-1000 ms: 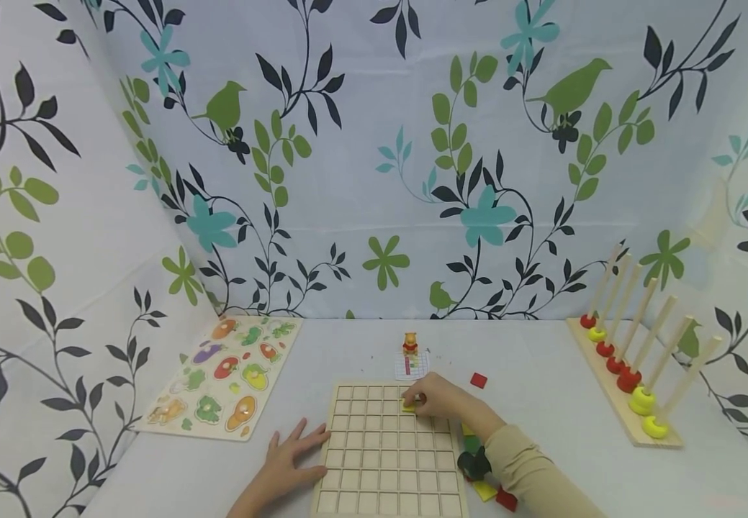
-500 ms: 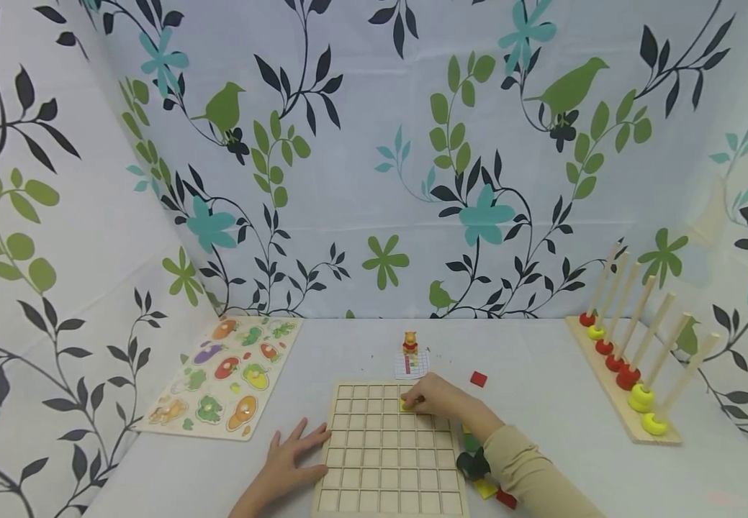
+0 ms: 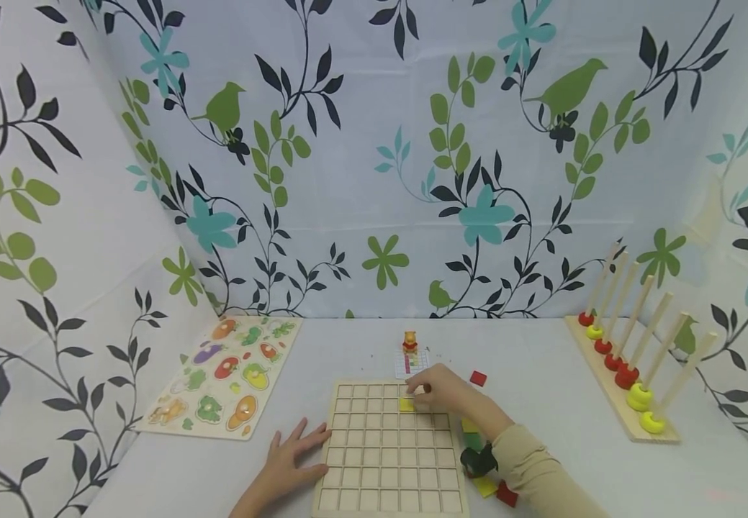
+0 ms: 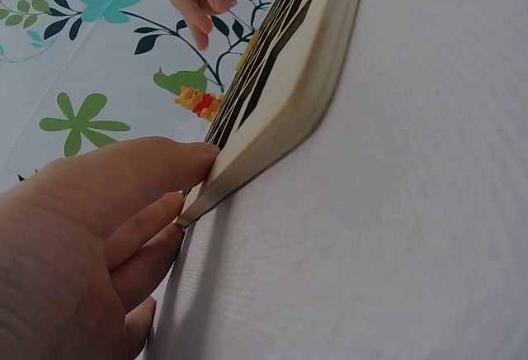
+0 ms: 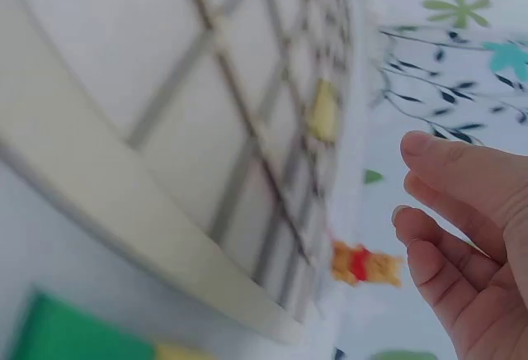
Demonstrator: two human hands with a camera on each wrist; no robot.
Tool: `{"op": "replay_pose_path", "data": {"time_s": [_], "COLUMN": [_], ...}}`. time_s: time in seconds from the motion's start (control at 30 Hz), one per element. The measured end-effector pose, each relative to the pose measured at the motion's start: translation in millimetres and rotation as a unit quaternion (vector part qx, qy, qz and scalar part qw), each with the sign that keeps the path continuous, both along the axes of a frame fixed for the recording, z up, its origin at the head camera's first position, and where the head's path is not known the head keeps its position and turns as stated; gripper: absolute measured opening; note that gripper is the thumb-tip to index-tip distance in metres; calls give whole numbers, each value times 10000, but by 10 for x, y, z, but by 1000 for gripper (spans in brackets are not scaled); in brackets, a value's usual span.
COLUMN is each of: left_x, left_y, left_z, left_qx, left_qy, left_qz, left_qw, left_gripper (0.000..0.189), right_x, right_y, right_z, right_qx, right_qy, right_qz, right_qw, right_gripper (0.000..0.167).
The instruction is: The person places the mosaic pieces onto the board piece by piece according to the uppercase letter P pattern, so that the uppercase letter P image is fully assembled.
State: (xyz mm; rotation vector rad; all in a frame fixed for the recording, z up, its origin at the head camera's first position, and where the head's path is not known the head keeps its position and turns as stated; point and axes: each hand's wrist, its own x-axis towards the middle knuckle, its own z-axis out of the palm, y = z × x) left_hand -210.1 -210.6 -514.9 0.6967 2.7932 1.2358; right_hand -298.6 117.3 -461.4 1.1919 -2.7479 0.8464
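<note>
1. We are looking at two bare hands working over one wooden grid board point(image 3: 368, 460), seven squares across and seven deep, on a white table point(image 3: 542, 432).
2. One left hand point(image 3: 287, 464) is resting at the board's left edge, its fingers spread wide, its thumb touching the rim.
3. One right hand point(image 3: 445, 394) is hovering over the far part of the board, fingers loosely bent, thumb and forefinger standing a narrow gap apart with nothing between them.
4. One yellow tile point(image 3: 406, 404) is lying in the second row from the far edge, fifth square from the left, just below the right fingertips; we are seeing it apart from them.
5. One red tile point(image 3: 478, 378) is lying alone beyond the right wrist.
6. Along the board's right edge, we are counting at least four loose tiles: two yellow, one green point(image 3: 473, 442), one red; a dark device point(image 3: 479, 460) is partly covering them, so we cannot tell the full number.
7. One bear figurine point(image 3: 410, 343) is standing at the far edge of one gridded paper point(image 3: 402, 373).
8. Flanking the scene, one vegetable puzzle point(image 3: 217, 432) is lying left; one rack point(image 3: 616, 394) is raising seven pegs right, four ringed red, three yellow.
</note>
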Motion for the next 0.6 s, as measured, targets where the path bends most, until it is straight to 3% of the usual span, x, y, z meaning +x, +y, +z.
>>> {"op": "replay_pose_path", "data": {"time_s": [0.27, 0.6], "left_x": [16, 12], "left_y": [-1, -15], "left_z": [9, 3], "left_qx": [62, 15], "left_qy": [-90, -183], "left_qz": [-245, -192], "left_qw": [9996, 9996], "left_gripper": [36, 38], "right_x": [154, 275], "right_y": [470, 764], "right_z": [271, 119], "right_qx": [-448, -564], "right_qy": [291, 250], "right_qz": [-816, -1511], "right_qw": [9952, 9866], "right_gripper": [19, 22]}}
